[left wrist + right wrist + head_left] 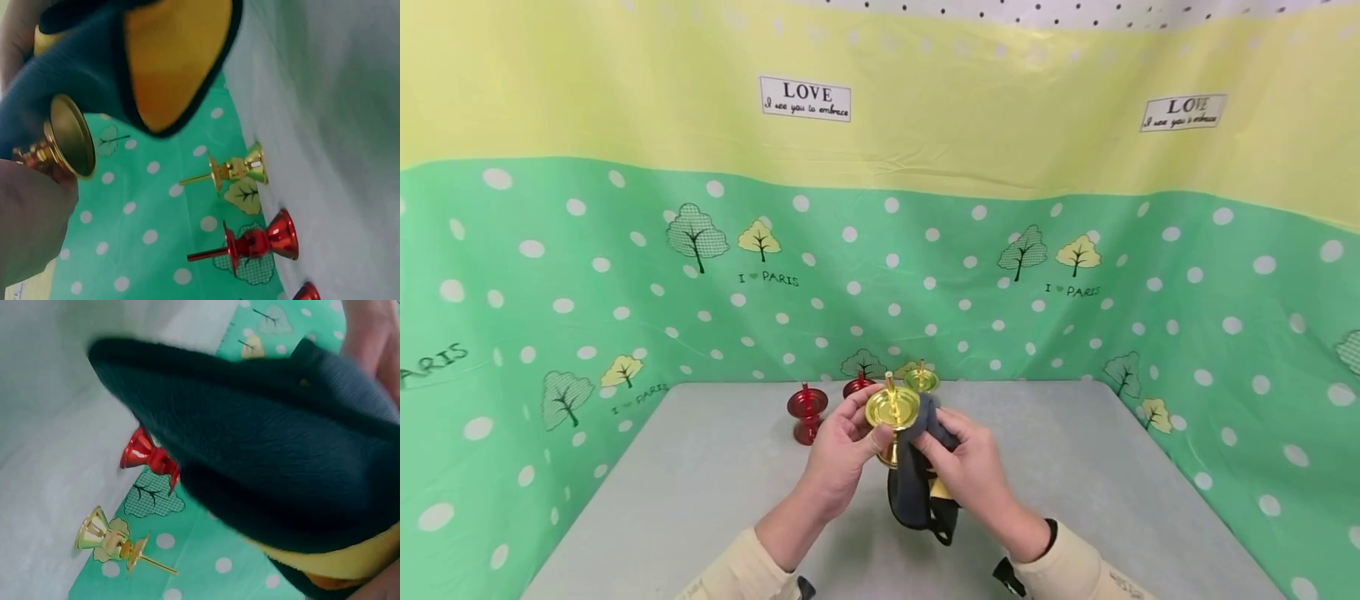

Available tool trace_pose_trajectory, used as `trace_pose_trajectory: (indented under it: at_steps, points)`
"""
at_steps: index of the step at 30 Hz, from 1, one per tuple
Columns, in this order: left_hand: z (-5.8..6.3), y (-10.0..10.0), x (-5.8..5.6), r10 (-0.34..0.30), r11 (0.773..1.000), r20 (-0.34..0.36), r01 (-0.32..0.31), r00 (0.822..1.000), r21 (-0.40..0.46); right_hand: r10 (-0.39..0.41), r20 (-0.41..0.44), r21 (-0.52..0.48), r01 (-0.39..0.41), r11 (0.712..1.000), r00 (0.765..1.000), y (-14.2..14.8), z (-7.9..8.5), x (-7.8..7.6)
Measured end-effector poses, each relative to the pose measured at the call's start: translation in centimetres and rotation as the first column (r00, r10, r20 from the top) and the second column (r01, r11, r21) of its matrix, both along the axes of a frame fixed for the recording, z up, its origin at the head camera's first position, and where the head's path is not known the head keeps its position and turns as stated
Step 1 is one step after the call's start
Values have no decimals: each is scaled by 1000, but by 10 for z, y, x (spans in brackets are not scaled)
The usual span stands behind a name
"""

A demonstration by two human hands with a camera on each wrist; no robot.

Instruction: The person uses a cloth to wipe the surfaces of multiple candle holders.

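Observation:
A shiny gold candle holder (pixel 892 408), with a wide dish and a spike on top, is raised above the table. My left hand (pixel 838 458) grips it from the left, the thumb across the near side below the dish. My right hand (pixel 972 468) pinches a dark grey cloth (pixel 912 493) with a yellow reverse side, pressed to the right edge of the dish. The cloth's loose end hangs down over the table. In the left wrist view the holder's hollow foot (pixel 75 139) shows beside the cloth (pixel 178 59). Cloth covers most of the right wrist view.
Behind my hands stand two red candle holders (pixel 807 406) and another gold one (pixel 922 381) near the back of the grey table (pixel 700 500). The second red holder (pixel 253 244) is partly covered by my left fingers in the head view. A green and yellow curtain (pixel 895 283) encloses the table.

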State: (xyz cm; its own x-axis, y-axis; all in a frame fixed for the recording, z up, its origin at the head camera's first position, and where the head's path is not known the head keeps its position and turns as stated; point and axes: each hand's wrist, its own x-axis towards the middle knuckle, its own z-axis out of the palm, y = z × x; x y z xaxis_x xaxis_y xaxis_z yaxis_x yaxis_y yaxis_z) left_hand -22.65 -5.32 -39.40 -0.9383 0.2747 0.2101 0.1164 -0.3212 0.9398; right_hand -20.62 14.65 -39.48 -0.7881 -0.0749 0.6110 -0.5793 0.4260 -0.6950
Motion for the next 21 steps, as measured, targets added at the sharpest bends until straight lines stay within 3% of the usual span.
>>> trace_pose_trajectory:
  at_steps: [3,6,8,10,13,16,18,21]
  points:
    - [2,-4,-3,-73,997,-21,72,997,-23,103,130,-11,-103,995,986,10,8,-6]
    - [2,-11,-5,-180,983,-47,178,982,-46,217,296,-44,-213,976,930,21,16,-13]
    - [2,-14,-7,-236,971,-40,234,971,-54,252,376,-60,-248,967,892,26,18,-17]
    - [1,-14,-8,-236,970,-31,233,971,-70,250,406,-67,-244,967,879,28,16,-18]
    - [-1,-7,-8,-91,991,3,91,996,-101,155,385,-69,-139,988,910,23,8,-17]
    - [-4,3,-5,88,984,21,-84,996,-160,29,290,-82,-6,997,957,13,2,-14]
    - [-6,7,-3,143,972,23,-136,989,-190,-47,204,-61,61,996,978,6,1,-12]
    - [-8,11,0,159,966,19,-152,987,-209,-100,79,3,100,995,992,1,0,-8]
